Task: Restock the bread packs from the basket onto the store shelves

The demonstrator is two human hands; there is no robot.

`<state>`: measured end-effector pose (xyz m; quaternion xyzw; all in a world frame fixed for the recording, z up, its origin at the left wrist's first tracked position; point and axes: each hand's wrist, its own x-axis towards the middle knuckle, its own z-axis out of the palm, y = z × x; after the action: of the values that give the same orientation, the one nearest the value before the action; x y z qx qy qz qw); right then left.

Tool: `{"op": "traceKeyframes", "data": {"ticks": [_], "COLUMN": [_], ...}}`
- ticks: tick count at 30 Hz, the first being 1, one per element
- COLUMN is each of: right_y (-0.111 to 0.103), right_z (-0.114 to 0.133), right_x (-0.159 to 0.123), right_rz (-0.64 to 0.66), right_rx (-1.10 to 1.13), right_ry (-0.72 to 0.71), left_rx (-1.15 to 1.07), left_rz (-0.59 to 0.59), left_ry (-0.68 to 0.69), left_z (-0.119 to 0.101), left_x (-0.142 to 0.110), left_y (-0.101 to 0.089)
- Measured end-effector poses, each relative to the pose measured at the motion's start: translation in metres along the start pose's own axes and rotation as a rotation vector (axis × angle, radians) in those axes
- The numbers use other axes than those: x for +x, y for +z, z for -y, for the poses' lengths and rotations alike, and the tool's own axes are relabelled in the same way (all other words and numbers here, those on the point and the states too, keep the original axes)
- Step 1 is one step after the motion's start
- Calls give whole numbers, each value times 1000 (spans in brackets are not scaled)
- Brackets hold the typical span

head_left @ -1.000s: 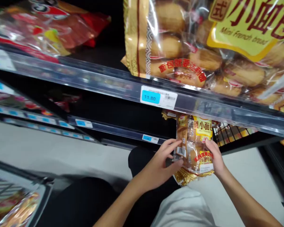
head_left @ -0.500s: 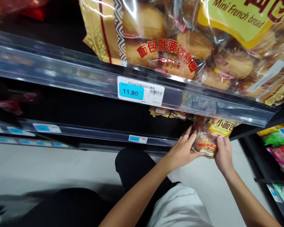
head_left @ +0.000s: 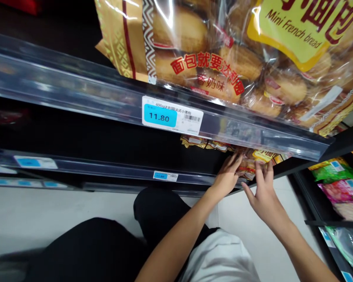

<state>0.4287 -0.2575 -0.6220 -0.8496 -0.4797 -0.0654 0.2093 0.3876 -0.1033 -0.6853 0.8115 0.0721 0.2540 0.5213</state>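
Note:
A small clear bag of bread [head_left: 246, 168] with a yellow label lies on the lower shelf at its right end, its rear hidden under the upper shelf. My left hand [head_left: 228, 173] lies against the bag's left side, fingers stretched forward. From the front, my right hand [head_left: 263, 192] touches the same bag with its fingertips, fingers spread and thumb apart. More gold-edged bread bags [head_left: 194, 141] sit deeper on that shelf, to the left of my hands.
Above my hands juts the upper shelf edge [head_left: 111, 105], with a price tag [head_left: 172, 115] and a large Mini French bread bag [head_left: 223, 51]. The lower shelf edge [head_left: 106, 166] runs below. At right, another rack holds colourful packets [head_left: 338, 188]. My bent knee [head_left: 155, 207] is close by.
The bread bag has gone farther in onto the lower shelf. My right hand has loosened from its front, its fingers now spread. The view has shifted slightly.

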Motion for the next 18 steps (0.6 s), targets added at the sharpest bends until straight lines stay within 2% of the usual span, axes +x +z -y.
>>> {"op": "traceKeyframes", "data": {"ticks": [6,10,14,18], "right_y": [7,9,15,31], "right_z": [2,1,9,23], "right_x": [-1,5,10,21], "right_rz": [9,-2,-40,-59], "right_rx": [-115,-118,-53,104], "right_ry": [-102,-122,-184,-324], "left_rx": [395,441,601,871], "left_rz": [-26,67,166,210], "left_ry": [-145,-128,-136,-135], "left_z": [-4,-15,-40,-76], "left_x": [3,-5,-16,-52], "left_y": [14,2,-39,-104]}}
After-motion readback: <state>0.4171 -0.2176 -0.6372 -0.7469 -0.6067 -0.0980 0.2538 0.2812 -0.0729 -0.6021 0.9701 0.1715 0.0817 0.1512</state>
